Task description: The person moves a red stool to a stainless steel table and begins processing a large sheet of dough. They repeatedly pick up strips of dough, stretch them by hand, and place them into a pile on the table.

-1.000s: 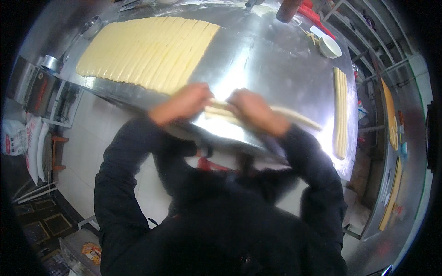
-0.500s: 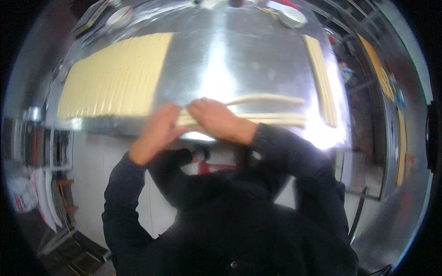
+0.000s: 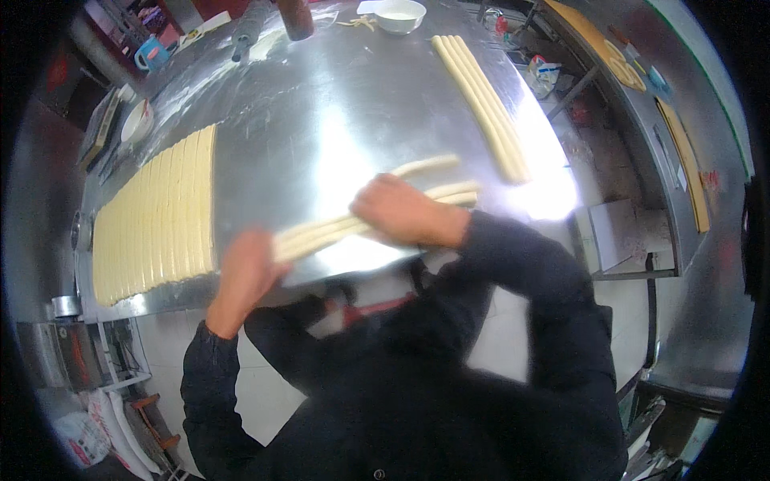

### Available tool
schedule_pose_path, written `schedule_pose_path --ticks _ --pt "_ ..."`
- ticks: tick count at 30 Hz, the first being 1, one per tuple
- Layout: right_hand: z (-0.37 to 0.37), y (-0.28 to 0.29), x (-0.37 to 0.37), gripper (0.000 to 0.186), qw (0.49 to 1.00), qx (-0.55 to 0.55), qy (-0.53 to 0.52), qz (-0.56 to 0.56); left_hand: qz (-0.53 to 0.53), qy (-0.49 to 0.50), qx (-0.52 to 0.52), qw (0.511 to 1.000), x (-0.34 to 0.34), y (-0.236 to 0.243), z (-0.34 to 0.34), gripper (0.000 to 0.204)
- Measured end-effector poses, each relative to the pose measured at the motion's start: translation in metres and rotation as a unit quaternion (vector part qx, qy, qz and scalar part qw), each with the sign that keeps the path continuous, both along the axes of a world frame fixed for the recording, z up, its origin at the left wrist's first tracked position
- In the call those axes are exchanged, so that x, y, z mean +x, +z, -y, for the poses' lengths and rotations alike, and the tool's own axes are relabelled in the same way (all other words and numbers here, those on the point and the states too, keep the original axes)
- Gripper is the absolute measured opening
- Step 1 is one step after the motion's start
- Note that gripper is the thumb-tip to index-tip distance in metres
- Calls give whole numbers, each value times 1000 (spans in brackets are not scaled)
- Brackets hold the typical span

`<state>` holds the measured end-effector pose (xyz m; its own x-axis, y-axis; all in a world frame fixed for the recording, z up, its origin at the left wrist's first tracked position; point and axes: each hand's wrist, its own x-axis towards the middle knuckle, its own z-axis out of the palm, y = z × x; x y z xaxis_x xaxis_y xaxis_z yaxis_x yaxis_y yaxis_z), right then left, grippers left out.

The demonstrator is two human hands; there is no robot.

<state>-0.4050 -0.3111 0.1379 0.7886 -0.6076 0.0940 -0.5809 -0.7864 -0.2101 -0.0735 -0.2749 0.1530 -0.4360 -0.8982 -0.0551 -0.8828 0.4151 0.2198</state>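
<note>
Several pale dough strips [image 3: 317,234] run side by side above the near part of the metal table [image 3: 297,96]. My left hand [image 3: 247,260], blurred by motion, is closed around their left ends. Along the same strips, my right hand [image 3: 401,210] has its fingers curled over them, and the right ends stick out beyond it. One strip [image 3: 429,165] bends away from the others past the right hand. To the left lies a sheet of yellowish dough [image 3: 156,216] cut into many narrow strips. A bundle of dough strips [image 3: 481,104] rests at the right of the table.
A white bowl [image 3: 400,16] stands at the far edge, near a brown cylinder [image 3: 296,20]. Another bowl [image 3: 138,122] sits at the far left, with a light-blue jug [image 3: 152,54] behind it. A side bench [image 3: 618,88] with wooden boards runs along the right.
My hands have moved apart, the left one going left, and a longer stretch of dough strips shows between them. The head view has shifted, showing more of the table's far side.
</note>
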Motion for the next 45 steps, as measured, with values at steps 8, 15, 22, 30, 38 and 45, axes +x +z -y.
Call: schedule_pose_path --ticks 8,15,22,30,38,45 --pt "-4 7 -76 51 999 8 -34 22 -36 -121 6 992 -114 -8 25 75" --pt "-26 11 -156 62 978 67 -188 64 -110 -235 -18 965 -236 -19 50 67" --pt "-64 -17 -180 93 953 -23 -303 -12 -110 -202 64 971 -271 -8 57 68" --pt "-66 -23 -162 96 941 5 -338 -9 -128 -216 34 967 -281 -6 55 59" --pt "-55 -28 -160 87 963 -4 -264 60 -157 -245 -80 953 -273 -35 41 40" --pt "-51 -34 -172 84 949 -10 -311 41 -199 -229 -41 952 -290 -37 46 37"
